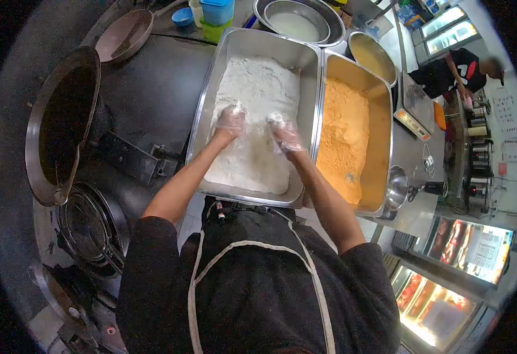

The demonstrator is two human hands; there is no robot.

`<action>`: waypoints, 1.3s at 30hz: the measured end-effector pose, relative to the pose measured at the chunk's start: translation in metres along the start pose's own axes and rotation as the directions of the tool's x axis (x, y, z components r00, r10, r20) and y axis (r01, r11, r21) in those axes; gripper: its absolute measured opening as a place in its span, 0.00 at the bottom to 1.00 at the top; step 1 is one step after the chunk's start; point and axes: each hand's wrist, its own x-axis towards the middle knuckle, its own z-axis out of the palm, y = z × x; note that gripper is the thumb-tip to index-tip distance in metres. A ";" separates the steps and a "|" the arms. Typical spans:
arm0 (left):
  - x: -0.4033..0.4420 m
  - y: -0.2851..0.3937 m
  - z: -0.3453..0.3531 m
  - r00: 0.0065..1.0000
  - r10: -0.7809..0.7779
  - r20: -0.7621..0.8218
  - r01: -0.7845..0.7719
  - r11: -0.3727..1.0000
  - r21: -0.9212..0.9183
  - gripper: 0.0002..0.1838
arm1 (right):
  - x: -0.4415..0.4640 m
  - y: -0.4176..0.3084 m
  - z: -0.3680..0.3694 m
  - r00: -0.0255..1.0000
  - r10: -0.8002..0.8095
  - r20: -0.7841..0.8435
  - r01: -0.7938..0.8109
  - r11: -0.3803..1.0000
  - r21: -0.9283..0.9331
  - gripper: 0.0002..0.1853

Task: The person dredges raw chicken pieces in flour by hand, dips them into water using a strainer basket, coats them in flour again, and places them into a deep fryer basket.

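Both hands wear clear plastic gloves dusted with white powder. My left hand [231, 121] is in the left part of a deep metal tray [313, 106], its fingers curled at the white powder [258, 82]. Toward the tray's right wall, my right hand [284, 133] is also down at the powder, with white stuff at its fingertips. What either hand grips, if anything, cannot be made out. Against this tray's right side stands a second metal tray [387, 112] of orange powder [344, 127].
A wok [64, 124] and a pan [124, 36] lie left. Bowls [297, 22] stand behind the trays. At right are a round container [371, 56], a scale [415, 106], a metal bowl [396, 189] and scissors [413, 192]. Another person [465, 71] stands far right.
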 end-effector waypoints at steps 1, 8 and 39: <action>0.002 0.000 -0.003 0.991 0.135 0.003 -0.135 0.991 -0.017 0.12 | 0.005 0.003 -0.006 1.000 0.000 0.001 0.000 1.000 -0.001 0.20; 0.043 -0.028 -0.004 0.999 -0.050 0.015 0.050 0.999 0.016 0.36 | 0.016 -0.014 -0.033 0.986 -0.029 0.164 0.024 0.999 0.033 0.40; -0.018 0.012 0.043 0.820 -0.452 0.350 0.409 0.036 -0.912 0.13 | -0.114 0.002 0.037 0.896 -0.411 0.166 0.436 0.749 -0.499 0.37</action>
